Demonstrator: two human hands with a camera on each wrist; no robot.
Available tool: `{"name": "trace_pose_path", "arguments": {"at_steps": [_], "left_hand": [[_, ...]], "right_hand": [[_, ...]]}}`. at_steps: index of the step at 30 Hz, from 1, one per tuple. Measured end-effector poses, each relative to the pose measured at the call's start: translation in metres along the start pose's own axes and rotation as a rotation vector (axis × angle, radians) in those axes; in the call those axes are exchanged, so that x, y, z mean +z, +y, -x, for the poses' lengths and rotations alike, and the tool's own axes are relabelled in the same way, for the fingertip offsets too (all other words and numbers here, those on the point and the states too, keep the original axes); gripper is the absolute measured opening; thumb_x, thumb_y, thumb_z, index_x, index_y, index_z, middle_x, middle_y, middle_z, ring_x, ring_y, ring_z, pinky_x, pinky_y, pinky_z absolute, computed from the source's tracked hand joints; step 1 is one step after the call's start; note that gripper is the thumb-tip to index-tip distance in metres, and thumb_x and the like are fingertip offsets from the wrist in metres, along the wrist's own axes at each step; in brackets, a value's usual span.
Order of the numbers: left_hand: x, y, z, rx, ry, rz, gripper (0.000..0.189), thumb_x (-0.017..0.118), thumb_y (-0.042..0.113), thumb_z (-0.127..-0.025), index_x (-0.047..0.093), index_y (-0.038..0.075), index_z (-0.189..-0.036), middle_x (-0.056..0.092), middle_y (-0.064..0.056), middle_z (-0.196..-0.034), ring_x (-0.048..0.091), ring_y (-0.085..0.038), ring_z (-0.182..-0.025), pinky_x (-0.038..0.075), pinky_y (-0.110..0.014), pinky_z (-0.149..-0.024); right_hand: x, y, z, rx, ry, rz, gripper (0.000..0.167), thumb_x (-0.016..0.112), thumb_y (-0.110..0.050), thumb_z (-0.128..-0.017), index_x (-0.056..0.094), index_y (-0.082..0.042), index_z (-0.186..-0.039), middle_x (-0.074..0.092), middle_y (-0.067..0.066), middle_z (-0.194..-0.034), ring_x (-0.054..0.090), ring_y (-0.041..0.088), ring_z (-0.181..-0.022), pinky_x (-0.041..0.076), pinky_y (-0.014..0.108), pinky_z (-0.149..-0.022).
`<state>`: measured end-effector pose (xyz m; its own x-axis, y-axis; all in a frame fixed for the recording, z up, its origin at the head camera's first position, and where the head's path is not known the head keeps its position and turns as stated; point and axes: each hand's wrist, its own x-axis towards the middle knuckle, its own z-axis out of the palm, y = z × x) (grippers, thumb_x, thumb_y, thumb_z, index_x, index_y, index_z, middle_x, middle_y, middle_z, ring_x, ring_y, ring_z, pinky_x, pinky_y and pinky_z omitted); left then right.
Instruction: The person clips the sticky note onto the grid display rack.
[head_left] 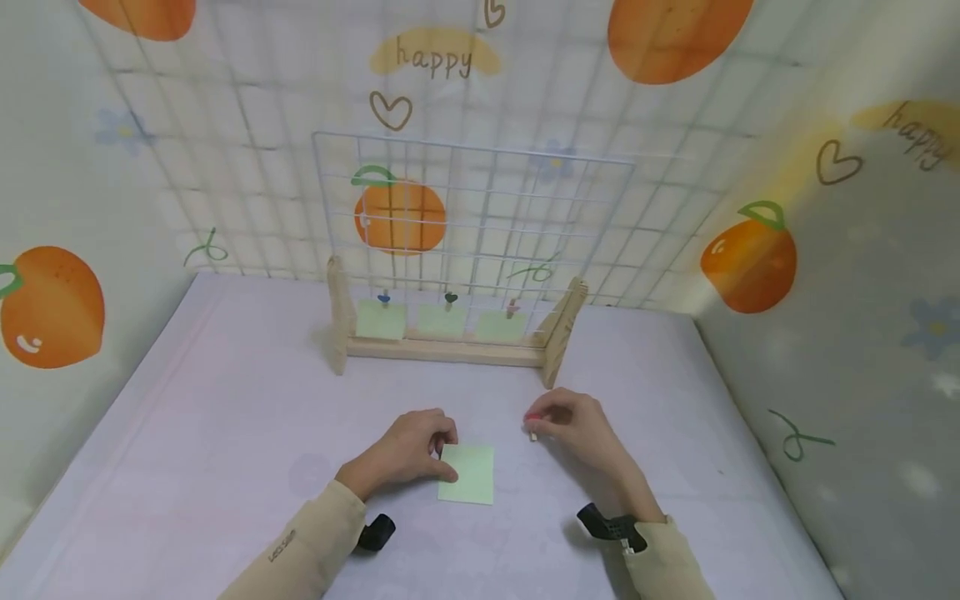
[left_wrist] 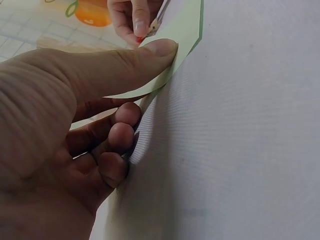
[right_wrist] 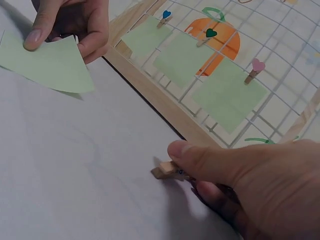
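Note:
My left hand (head_left: 408, 447) pinches the left edge of a green sticky note (head_left: 472, 479) between thumb and fingers, low over the table. In the left wrist view the thumb lies on the note's upper face. To the right, my right hand (head_left: 573, 422) holds a small wooden clothespin (right_wrist: 169, 170) with a red piece (head_left: 532, 416) on it between thumb and forefinger. The clothespin's wooden tips point out past the thumb in the right wrist view. Space separates the clothespin from the note.
Behind the hands stands a white wire grid (head_left: 480, 192) in a wooden stand (head_left: 442, 352). Three green notes hang low on it, held by clothespins with blue, dark green and pink (right_wrist: 258, 65) hearts. Patterned cloth walls (head_left: 847, 250) enclose the white table (head_left: 247, 400).

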<state>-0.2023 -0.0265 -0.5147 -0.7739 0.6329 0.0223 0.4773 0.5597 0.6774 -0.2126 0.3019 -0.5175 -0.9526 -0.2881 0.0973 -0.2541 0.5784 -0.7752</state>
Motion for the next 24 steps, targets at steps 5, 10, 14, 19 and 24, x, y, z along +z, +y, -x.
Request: {"name": "trace_pose_path", "arguments": {"at_steps": [5,10,14,19,24], "left_hand": [[0.002,-0.003,0.002,0.001,0.009,0.028,0.03,0.094,0.023,-0.078,0.071,0.016,-0.096,0.06,0.008,-0.084,0.051,-0.005,-0.073,0.043,-0.026,-0.072],[0.001,-0.003,0.003,0.007,0.01,0.053,0.027,0.094,0.018,-0.078,0.071,0.016,-0.094,0.061,0.007,-0.082,0.05,-0.005,-0.071,0.042,-0.026,-0.071],[0.001,-0.003,0.002,0.017,0.01,0.056,0.027,0.094,0.018,-0.079,0.072,0.015,-0.094,0.061,0.006,-0.081,0.05,-0.004,-0.071,0.042,-0.025,-0.071],[0.001,-0.001,0.002,0.024,0.013,0.059,0.026,0.093,0.018,-0.079,0.072,0.014,-0.094,0.061,0.005,-0.081,0.049,-0.004,-0.071,0.042,-0.025,-0.07],[0.001,-0.001,0.001,0.018,0.009,0.066,0.026,0.093,0.017,-0.079,0.071,0.015,-0.092,0.062,0.006,-0.08,0.05,-0.004,-0.071,0.042,-0.025,-0.07]], "right_hand": [[0.003,0.0,-0.002,-0.004,-0.005,-0.02,0.014,0.085,-0.017,-0.089,0.078,-0.02,-0.101,0.076,-0.005,-0.095,0.072,0.016,-0.087,0.059,0.025,-0.082],[0.006,-0.002,-0.005,-0.021,0.013,-0.094,0.025,0.086,-0.01,-0.088,0.076,-0.014,-0.11,0.078,0.0,-0.102,0.073,0.018,-0.093,0.059,0.026,-0.088],[0.008,-0.004,-0.006,-0.008,0.04,-0.128,0.034,0.087,-0.006,-0.086,0.073,-0.013,-0.116,0.079,0.002,-0.101,0.072,0.019,-0.093,0.059,0.024,-0.087],[0.009,-0.004,-0.004,0.014,0.063,-0.129,0.024,0.087,-0.008,-0.086,0.075,-0.016,-0.106,0.078,0.0,-0.1,0.071,0.02,-0.092,0.059,0.024,-0.084],[0.011,-0.004,-0.001,0.033,0.049,-0.128,0.018,0.088,-0.009,-0.085,0.077,-0.017,-0.097,0.077,0.0,-0.096,0.072,0.02,-0.089,0.059,0.025,-0.082]]}}
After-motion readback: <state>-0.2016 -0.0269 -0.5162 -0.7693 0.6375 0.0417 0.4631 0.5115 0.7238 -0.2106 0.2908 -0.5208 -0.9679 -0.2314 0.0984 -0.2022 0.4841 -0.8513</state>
